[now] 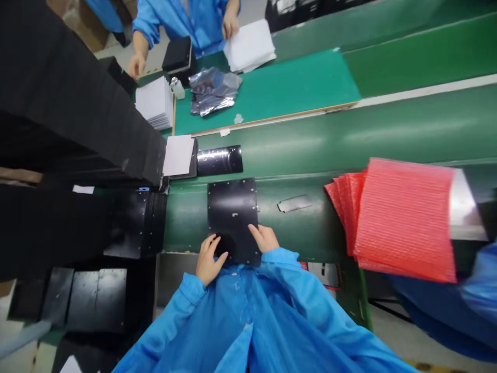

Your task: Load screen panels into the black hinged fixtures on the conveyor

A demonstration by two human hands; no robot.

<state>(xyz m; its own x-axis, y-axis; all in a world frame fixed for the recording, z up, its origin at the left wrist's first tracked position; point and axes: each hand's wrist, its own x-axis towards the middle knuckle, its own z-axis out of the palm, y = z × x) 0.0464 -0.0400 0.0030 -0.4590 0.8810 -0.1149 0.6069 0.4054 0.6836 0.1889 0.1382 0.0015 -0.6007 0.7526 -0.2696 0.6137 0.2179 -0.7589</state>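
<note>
The panel [233, 202] is black with pale dots, the pouches [404, 217] ribbed red, the bags [213, 90] apparently silvery grey.

"How do we hold our left hand [208, 261]?"

"Palm down, fingers loosely spread toward the far side, thumb apart and pointing right."

"And our right hand [266, 240]?"

"Slightly farther, its thumb pointing far and left, its other fingers mostly hidden. Our blue-sleeved left forearm [173, 313] and right forearm [306, 292] angle inward from the near side."

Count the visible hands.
4: left hand and right hand, both at the black panel; one co-worker hand at white sheets, another near a paper stack. Others may be hidden.
</note>
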